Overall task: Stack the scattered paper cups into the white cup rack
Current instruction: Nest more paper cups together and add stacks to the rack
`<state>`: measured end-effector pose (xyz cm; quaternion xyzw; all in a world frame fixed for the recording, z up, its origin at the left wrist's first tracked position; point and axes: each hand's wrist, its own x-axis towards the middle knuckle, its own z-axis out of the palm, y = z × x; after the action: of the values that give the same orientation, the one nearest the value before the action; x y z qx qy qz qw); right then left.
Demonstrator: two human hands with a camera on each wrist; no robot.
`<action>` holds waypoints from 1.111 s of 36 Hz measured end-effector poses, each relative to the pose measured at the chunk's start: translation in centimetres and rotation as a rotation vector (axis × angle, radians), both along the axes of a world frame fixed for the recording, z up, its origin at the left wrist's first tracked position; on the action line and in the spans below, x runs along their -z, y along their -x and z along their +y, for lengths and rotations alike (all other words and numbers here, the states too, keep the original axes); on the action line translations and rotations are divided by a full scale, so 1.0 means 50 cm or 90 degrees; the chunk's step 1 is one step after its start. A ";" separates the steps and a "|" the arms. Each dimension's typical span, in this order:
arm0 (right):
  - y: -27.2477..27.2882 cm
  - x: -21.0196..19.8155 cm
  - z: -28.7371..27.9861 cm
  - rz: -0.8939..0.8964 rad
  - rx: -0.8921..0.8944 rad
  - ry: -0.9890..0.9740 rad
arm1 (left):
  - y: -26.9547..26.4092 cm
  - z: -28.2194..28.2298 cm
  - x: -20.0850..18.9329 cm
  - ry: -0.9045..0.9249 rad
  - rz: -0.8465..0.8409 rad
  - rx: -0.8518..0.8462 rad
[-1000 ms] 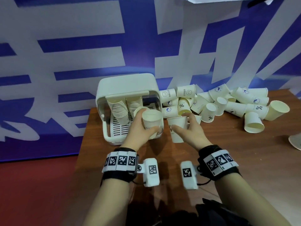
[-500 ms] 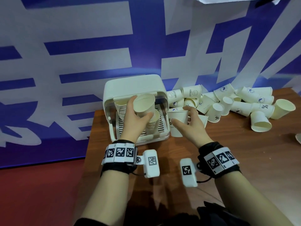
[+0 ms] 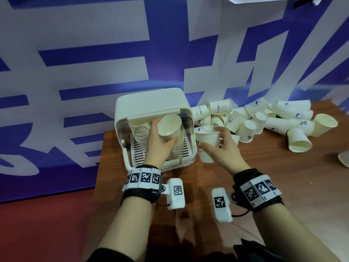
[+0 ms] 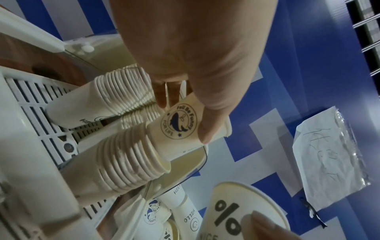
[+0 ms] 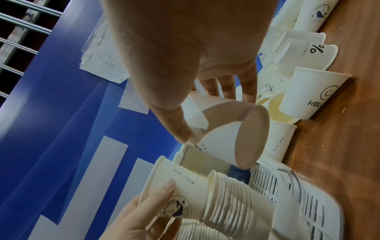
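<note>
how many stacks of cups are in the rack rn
2. One stack leans at the left of the white cup rack; the other stack is at its right, where the left hand is nesting a whale-logo cup.

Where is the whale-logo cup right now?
In the left hand, the whale-logo cup sits partly nested atop the right-hand stack in the white cup rack.

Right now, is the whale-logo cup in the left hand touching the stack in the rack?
Touching. The left wrist view shows the whale-logo cup already partly nested inside the stack's top cup.
</note>
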<state>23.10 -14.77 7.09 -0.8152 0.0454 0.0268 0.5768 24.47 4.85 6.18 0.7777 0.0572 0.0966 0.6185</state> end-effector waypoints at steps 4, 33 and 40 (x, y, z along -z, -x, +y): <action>-0.005 0.003 0.001 0.005 -0.008 -0.008 | -0.009 0.000 0.006 -0.018 -0.002 -0.004; -0.039 0.050 0.003 0.028 -0.029 -0.040 | -0.035 0.011 0.114 -0.134 0.186 0.057; -0.056 0.039 0.030 -0.014 -0.043 -0.087 | -0.038 0.018 0.110 -0.104 0.188 0.072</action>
<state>25.90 -13.30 5.14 -0.7755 0.0095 0.0402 0.6300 26.38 5.74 0.66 0.8331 0.0957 -0.0496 0.5425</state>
